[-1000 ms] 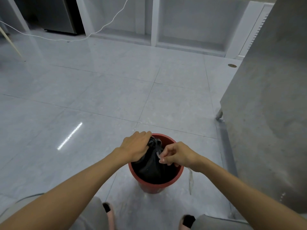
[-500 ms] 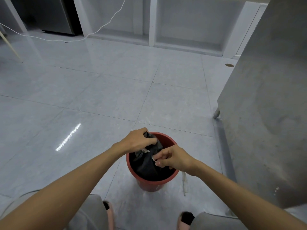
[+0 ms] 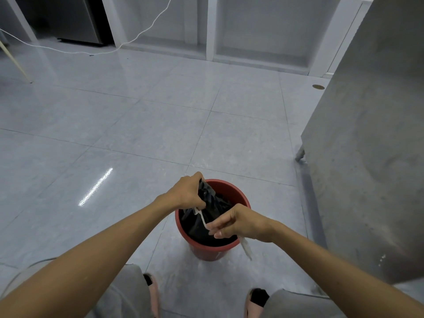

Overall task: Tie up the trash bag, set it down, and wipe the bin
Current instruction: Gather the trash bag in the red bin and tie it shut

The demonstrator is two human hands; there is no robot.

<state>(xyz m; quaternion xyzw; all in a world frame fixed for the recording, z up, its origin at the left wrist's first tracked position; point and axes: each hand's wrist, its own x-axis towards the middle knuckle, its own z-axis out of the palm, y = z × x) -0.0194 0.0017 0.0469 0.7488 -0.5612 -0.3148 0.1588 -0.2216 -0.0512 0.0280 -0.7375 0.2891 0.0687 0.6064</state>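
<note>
A small red bin (image 3: pixel 206 251) stands on the tiled floor just in front of my feet. A black trash bag (image 3: pixel 212 206) sits inside it, its top gathered into a neck. My left hand (image 3: pixel 187 192) is closed around that gathered neck at the bin's far left rim. My right hand (image 3: pixel 234 222) pinches a thin white tie strip (image 3: pixel 202 220) that runs from the bag's neck to my fingers, with its loose end hanging down past the bin's right side. The bag's lower part is hidden inside the bin.
A tall grey metal cabinet (image 3: pixel 371 157) on a leg stands close to the right of the bin. White shelving (image 3: pixel 252 31) lines the far wall. A white cable (image 3: pixel 68 51) trails across the floor at the back left. My slippered feet (image 3: pixel 254 299) flank the bin.
My right hand has drawn back toward me, pulling the white tie strip out taut from the bag's neck. My left hand keeps its hold on the gathered top.
</note>
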